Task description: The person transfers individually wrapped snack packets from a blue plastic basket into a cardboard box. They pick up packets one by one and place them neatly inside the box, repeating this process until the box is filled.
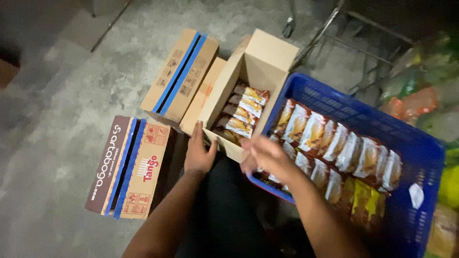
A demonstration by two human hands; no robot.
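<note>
Below, the open carton (248,71) of snack packets (241,112) is steadied on the floor by the left hand (198,153), laid flat. The blurred right hand (267,155) is hovering by the blue crate (420,157); its grip cannot be told.

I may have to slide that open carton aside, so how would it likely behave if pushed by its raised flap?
The open carton would probably flex at the flap rather than slide, since thin cardboard folds there. It looks only part full of snack packets, so likely light and apt to tip. The left hand rests at its near corner, which may steady it.
</note>
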